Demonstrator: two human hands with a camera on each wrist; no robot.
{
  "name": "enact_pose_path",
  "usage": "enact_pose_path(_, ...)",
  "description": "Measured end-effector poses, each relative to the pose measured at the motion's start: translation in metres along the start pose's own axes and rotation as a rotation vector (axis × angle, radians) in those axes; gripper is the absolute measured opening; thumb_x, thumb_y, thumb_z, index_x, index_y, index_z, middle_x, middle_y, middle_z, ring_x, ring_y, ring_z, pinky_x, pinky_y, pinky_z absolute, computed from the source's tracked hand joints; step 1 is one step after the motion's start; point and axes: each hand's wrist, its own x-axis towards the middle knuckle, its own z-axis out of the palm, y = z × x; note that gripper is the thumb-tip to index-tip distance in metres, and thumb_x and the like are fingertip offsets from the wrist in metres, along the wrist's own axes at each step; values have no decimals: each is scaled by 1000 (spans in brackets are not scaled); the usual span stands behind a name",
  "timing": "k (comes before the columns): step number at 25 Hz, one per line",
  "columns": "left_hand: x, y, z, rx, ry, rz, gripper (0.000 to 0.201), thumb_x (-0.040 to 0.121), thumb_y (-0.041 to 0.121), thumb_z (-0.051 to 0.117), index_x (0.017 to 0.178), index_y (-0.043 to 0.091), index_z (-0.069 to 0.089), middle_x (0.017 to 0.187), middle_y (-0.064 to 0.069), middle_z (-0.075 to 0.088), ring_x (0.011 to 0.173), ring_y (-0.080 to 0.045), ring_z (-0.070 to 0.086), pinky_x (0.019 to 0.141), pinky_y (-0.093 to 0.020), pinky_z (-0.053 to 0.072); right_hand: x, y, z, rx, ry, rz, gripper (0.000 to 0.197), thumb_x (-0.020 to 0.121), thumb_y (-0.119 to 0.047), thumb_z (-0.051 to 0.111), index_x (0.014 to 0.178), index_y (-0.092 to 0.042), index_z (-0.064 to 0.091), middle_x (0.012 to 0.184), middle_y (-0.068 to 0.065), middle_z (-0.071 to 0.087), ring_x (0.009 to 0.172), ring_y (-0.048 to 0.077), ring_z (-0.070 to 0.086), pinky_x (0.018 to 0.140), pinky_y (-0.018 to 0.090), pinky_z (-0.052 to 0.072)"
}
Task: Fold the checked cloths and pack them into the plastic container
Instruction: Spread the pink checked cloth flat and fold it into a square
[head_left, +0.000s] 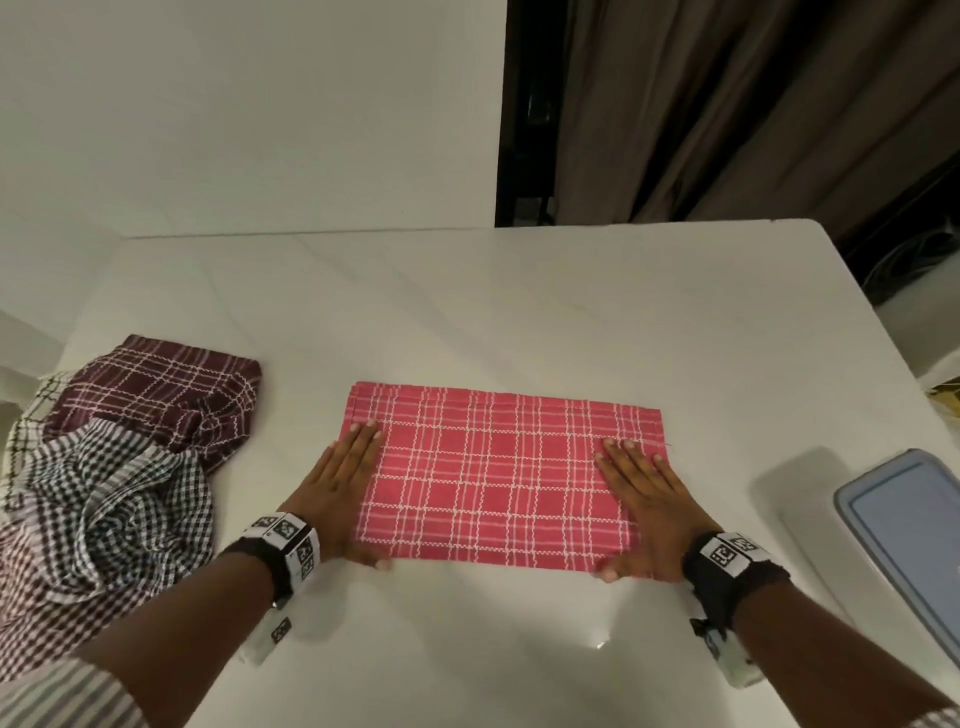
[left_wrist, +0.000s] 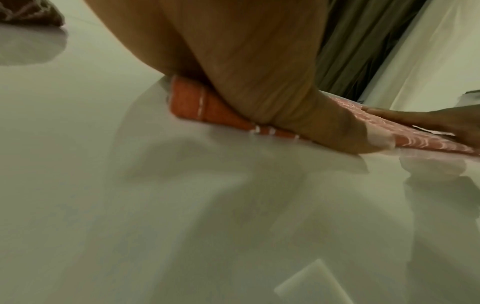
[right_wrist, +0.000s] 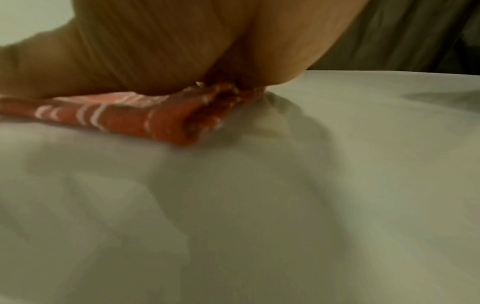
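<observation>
Pressing flat, left hand (head_left: 340, 488) and right hand (head_left: 641, 499) seemingly pin red cloth's (head_left: 498, 475) ends

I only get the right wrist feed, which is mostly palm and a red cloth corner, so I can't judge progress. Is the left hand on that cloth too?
Observer: Yes. The left hand lies flat on the left end of the red checked cloth, and the right hand lies flat on the right end.
Operator: Are there any cloths not yet folded?
Observer: A crumpled pile of checked cloths lies on the left side of the table, apart from the red one.
Operator: And the container?
Observer: The plastic container sits at the table's right edge, with its bluish lid on.
</observation>
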Motion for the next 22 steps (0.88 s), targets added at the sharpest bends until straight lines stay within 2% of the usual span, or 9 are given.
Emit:
enact_pose_path(2,18,-5,-24,151,-66,-34,159,41,105,38,145,10,-35,155,-9,-36,145,-28,-30,121,-54,-5,-9,-6,1,96,47,75,118,65,-98,32,151,-35,-18,160,-10,-24,149,18,-16,122,46,1)
enact_pose_path(4,37,-2,-54,326,-33,-167,151,49,102,36,143,9,-38,155,-11,-34,147,-32,-23,117,-61,-10,-19,-19,-1,197,124,159,98,75,-90,35,153,-37,10,162,-10,7,148,22,11,120,45,18)
enact_pose_path(5,41,4,-69,360,19,-260,148,55,97,42,143,9,-37,157,-11,-28,149,-34,-16,116,-64,-11,-26,-26,-2,273,146,208,85,79,-83,42,149,-36,27,154,-8,26,141,21,27,116,41,27)
enact_pose_path(7,43,24,-87,348,128,-397,141,68,78,61,145,8,-34,162,-14,-14,150,-37,-6,115,-66,-8,-39,-44,3,500,168,277,56,85,-62,59,131,-31,49,124,-9,50,112,15,53,102,33,45)
enact_pose_path(9,33,57,-86,303,195,-418,123,82,61,63,149,9,-25,164,-14,-9,150,-37,-2,117,-64,-2,-51,-65,16,677,197,307,27,88,-38,67,112,-30,58,101,-7,63,88,11,62,87,34,55)
enact_pose_path(12,5,115,-57,52,282,-272,90,91,45,60,156,17,5,164,-9,9,150,-30,11,122,-50,8,-64,-101,32,996,64,338,11,91,-19,62,101,-22,65,89,3,72,77,16,70,78,34,60)
enact_pose_path(15,-33,166,-7,-209,273,-119,71,89,36,63,150,24,29,159,-3,27,146,-25,24,121,-42,20,-71,-126,42,1163,-81,213,10,92,-15,62,100,-16,68,86,7,73,72,18,71,72,32,60)
enact_pose_path(18,-66,193,33,-325,265,-55,54,88,29,62,139,27,45,147,5,42,137,-17,35,116,-39,32,-73,-121,47,926,70,82,12,90,-18,65,99,-26,70,94,-7,71,76,4,67,68,15,54)
enact_pose_path(22,-96,188,50,-432,280,-73,44,83,29,69,125,26,55,130,9,51,118,-12,48,104,-32,44,-77,-99,47,581,108,-43,20,85,-26,70,103,-31,64,104,-10,60,90,5,59,86,22,52)
